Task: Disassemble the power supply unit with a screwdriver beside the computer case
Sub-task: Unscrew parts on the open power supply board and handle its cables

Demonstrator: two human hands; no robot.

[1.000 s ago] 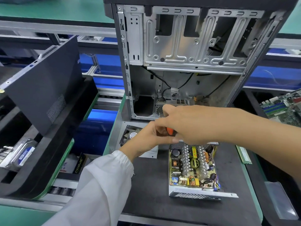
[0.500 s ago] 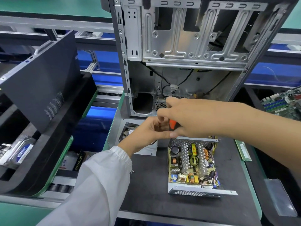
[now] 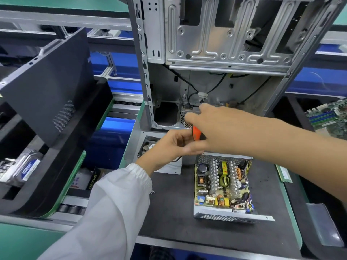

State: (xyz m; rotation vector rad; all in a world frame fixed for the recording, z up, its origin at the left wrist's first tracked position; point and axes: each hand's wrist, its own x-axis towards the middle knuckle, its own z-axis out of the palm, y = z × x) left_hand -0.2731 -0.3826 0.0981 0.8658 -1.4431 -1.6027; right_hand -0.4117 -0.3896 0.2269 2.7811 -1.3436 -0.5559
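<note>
Just above the opened power supply unit [image 3: 221, 186] on the black mat, the right hand [image 3: 212, 128] grips the orange screwdriver [image 3: 196, 133] — handle upright — while the left hand [image 3: 169, 147] seemingly pinches its hidden lower end; the unit lies below-right of both, nearer the right.

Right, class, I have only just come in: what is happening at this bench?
A person is taking apart a power supply unit on a black mat, in front of an open computer case. Its cover is already off, so the circuit board shows. Both hands meet just behind it: the right hand grips an orange-handled screwdriver, and the left hand reaches to the same spot. The tip is hidden.
</note>
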